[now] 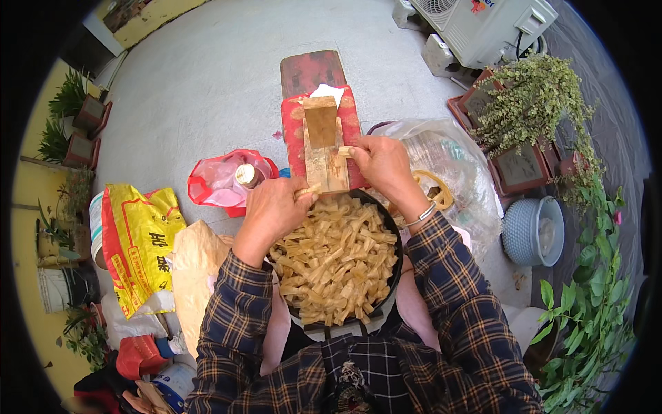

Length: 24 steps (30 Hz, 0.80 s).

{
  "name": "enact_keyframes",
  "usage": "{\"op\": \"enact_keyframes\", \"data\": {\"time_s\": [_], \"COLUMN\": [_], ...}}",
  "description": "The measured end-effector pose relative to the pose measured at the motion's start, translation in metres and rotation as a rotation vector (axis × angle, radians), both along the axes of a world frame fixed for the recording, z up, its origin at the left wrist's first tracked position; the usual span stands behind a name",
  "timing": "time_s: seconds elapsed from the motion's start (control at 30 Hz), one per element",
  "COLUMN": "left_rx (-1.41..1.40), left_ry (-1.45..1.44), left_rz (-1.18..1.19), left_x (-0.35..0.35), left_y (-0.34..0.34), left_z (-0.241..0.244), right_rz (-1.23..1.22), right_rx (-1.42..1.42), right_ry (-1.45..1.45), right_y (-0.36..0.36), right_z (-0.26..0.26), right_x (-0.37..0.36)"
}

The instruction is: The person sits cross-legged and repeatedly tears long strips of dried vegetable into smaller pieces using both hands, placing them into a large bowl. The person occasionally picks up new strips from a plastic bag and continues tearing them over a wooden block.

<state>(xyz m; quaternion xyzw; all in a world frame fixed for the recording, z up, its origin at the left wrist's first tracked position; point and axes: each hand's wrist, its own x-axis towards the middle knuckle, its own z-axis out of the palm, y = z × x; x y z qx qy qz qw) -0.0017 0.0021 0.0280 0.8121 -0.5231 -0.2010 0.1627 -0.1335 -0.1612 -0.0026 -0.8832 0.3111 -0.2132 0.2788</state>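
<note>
A small pale yellow-tan piece point(309, 191) is pinched between the thumb and fingers of my left hand point(274, 209), at the near left corner of a wooden board with an upright block point(327, 168). My right hand point(385, 163) pinches another small tan piece point(345, 151) over the board's right edge. The board lies on a red patterned cloth point(296, 139) over a bench point(313, 72). Just below my hands, a round dark pan point(397, 259) holds a heap of folded, dried-looking tan strips point(336, 259). Their material cannot be told.
A red plastic bag point(207, 178) with a jar point(247, 175) stands left of the bench. Further left are a yellow printed sack point(139, 243) and a tan sack point(194, 269). At right are a clear plastic bag point(445, 150), a blue-grey basket point(522, 233) and potted plants point(532, 98).
</note>
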Motion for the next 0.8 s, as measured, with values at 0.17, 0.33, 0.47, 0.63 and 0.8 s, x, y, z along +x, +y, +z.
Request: {"op": "enact_keyframes", "data": {"time_s": [0.17, 0.33, 0.47, 0.63, 0.8], "left_rx": [-0.376, -0.791, -1.04, -1.219, -1.382], "left_ry": [0.491, 1.33, 1.774, 1.715, 0.775], "left_rz": [0.025, 0.324, 0.25, 0.26, 0.238], "left_x": [-0.039, -0.048, -0.022, 0.013, 0.017], "left_y": [0.008, -0.006, 0.001, 0.018, 0.031], "left_z": [-0.003, -0.011, 0.01, 0.037, 0.022], "right_rz": [0.337, 0.425, 0.445, 0.585, 0.607], "right_rx": [1.416, 1.565, 1.454, 1.267, 1.556], "right_ry": [-0.278, -0.403, -0.34, -0.167, -0.387], "right_y": [0.045, 0.062, 0.076, 0.072, 0.073], "right_z": [0.019, 0.026, 0.042, 0.045, 0.051], "right_x": [-0.007, -0.005, -0.005, -0.012, -0.017]}}
